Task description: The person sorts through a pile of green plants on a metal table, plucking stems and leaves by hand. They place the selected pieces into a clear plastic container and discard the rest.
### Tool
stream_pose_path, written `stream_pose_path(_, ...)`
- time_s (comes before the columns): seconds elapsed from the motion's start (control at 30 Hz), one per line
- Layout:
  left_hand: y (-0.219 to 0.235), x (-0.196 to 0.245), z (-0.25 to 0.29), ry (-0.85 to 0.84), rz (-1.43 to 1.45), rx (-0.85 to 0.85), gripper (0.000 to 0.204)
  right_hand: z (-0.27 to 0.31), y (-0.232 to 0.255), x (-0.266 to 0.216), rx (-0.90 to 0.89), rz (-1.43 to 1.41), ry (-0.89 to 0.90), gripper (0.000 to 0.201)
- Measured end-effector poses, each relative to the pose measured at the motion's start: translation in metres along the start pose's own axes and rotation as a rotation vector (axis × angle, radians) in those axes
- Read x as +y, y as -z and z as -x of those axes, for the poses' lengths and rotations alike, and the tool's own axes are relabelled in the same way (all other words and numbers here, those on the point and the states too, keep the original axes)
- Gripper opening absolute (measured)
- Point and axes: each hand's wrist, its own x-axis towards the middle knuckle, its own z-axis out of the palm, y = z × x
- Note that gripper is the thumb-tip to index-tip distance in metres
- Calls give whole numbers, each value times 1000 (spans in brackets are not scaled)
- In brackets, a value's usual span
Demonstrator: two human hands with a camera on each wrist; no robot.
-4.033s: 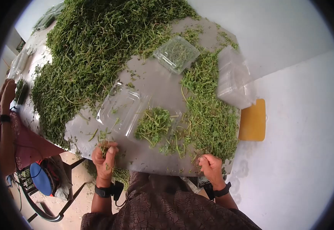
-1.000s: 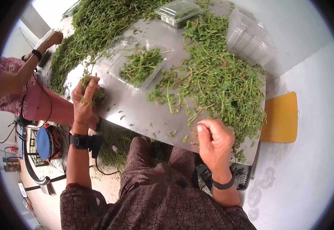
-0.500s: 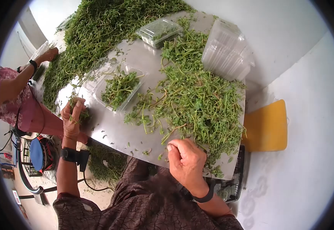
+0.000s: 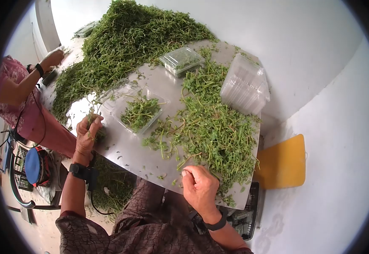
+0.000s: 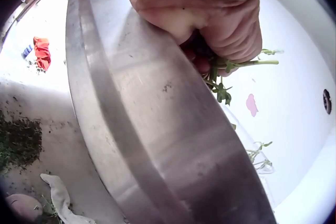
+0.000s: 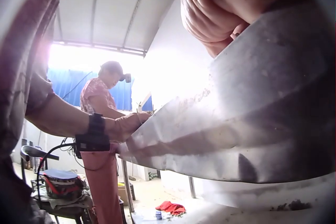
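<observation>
In the head view my left hand pinches a few leafy green sprigs upright above the table's front left edge. The left wrist view shows a stem sticking out past my fingers. My right hand is curled at the table's front edge, thumb against the forefinger, with nothing visible between them. A loose stem tip lies right by those fingertips. Between my hands and farther back, an open clear plastic clamshell box holds a clump of greens. In the right wrist view my right fingertips are mostly hidden behind the knuckles.
Spread greens cover the table's right side, and a large heap stands at the back. Nearby are a closed filled box and a stack of clear boxes. Another person works at the left. A yellow board leans right.
The head view has shifted and turned, so the table sits differently in it. My left hand keeps its sprigs throughout; my right hand stays curled by the front edge.
</observation>
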Motion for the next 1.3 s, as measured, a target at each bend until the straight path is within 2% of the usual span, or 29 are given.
stream_pose_path(0.33,4,-3,-4,-20,-22,-18,21,1,-5,1,40,22,3,7)
stream_pose_path(0.47,4,-2,-1,-43,34,-29,19,2,-1,-1,5,55,-4,5)
stream_pose_path(0.53,2,1,-1,-19,52,-17,19,-2,7,-4,-121,46,-70,7)
stream_pose_path(0.6,2,0,-2,-41,19,-24,20,-8,15,-12,-132,-32,-207,9)
stream_pose_path(0.67,1,-4,-3,-47,72,-18,20,-21,26,-25,-76,193,-98,13)
stream_pose_path(0.83,4,-13,-6,-27,51,-87,21,-50,32,-48,-54,285,-25,26)
stream_pose_path(0.93,-1,-10,-5,-103,70,-6,21,-71,29,-48,-103,272,29,34)
stream_pose_path(1.03,-1,-12,-6,-89,73,5,23,-98,23,-49,-130,339,127,40)
stream_pose_path(1.13,0,-8,-5,-123,59,18,24,-127,12,-50,-151,466,119,46)
stream_pose_path(1.17,1,-8,-5,-108,36,10,24,-138,8,-54,-207,447,20,56)
stream_pose_path(1.3,4,-2,-3,-88,23,-22,20,-183,-12,-39,-261,612,-32,66)
